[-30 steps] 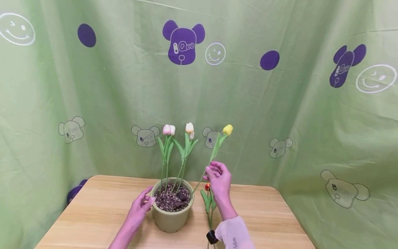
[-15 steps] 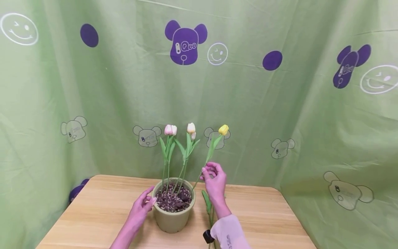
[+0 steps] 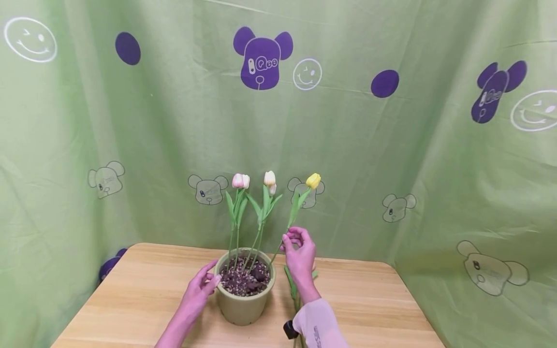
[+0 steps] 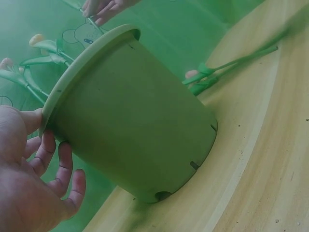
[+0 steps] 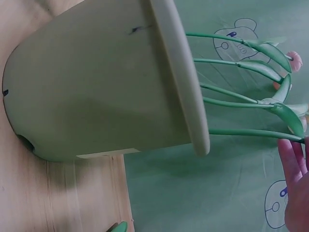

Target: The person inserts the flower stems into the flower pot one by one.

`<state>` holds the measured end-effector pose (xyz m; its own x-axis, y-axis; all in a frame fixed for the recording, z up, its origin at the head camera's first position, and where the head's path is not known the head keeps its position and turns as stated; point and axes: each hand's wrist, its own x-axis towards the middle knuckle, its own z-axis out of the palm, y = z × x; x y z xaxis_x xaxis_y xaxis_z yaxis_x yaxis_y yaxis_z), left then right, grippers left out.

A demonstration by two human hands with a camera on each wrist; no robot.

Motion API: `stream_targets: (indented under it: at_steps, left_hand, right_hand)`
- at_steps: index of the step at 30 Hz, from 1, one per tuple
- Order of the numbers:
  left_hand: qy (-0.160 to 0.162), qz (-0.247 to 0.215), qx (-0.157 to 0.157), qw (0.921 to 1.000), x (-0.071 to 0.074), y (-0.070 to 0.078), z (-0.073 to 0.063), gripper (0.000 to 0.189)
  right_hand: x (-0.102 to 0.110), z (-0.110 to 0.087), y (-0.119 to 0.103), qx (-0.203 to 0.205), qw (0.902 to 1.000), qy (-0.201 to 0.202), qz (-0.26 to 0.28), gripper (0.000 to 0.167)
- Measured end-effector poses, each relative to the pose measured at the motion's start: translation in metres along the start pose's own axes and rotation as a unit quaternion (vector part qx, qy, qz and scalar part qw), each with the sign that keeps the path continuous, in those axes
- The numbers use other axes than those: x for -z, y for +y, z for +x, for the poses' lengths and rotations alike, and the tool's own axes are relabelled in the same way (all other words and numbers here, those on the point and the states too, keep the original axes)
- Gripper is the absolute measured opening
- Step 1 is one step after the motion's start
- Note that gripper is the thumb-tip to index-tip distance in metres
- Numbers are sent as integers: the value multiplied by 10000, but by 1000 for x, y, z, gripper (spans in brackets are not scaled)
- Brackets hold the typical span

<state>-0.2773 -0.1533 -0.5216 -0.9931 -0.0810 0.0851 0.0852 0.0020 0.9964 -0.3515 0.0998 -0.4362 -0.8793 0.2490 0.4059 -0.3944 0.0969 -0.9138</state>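
A green plastic flower pot (image 3: 242, 309) filled with dark, speckled soil (image 3: 238, 286) stands upright on the table. My left hand (image 3: 197, 292) holds its left rim, with the thumb over the edge and fingers against the outer wall in the left wrist view. To the right of the pot, my right hand (image 3: 301, 253) pinches the stem of a yellow tulip (image 3: 313, 181). That stem leans right, its lower part running down behind the pot's right rim; its end is hidden. Pinkish-white tulips (image 3: 238, 181) and cream tulips (image 3: 270, 178) stand in the soil.
Beneath my right forearm, more green-leaved flower stems (image 3: 292, 287) lie on the wooden table (image 3: 361, 299); the arm partly covers them. A green printed curtain (image 3: 339, 135) closes off the back and both sides.
My right hand has moved slightly left with the yellow tulip, which now stands a little steeper. The red bloom on the table has gone behind the forearm. My left hand keeps its hold.
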Motion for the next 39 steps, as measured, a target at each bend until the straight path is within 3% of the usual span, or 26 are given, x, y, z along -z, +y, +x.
stream_targets:
  at_steps: [20,30,39]
  left_hand:
    - [13,-30,-55,10000,1,1,0,60]
    - [-19,0,-56,10000,0,-2,0,61]
    - [1,-25,-29,10000,1,0,0,60]
  right_hand:
    - [-2,-1,4,0,9990,-457,16,27]
    - [-4,-11,13,-177,9986,-473,129,29]
    - [-6,-20,19,13,9986,-504,146,30]
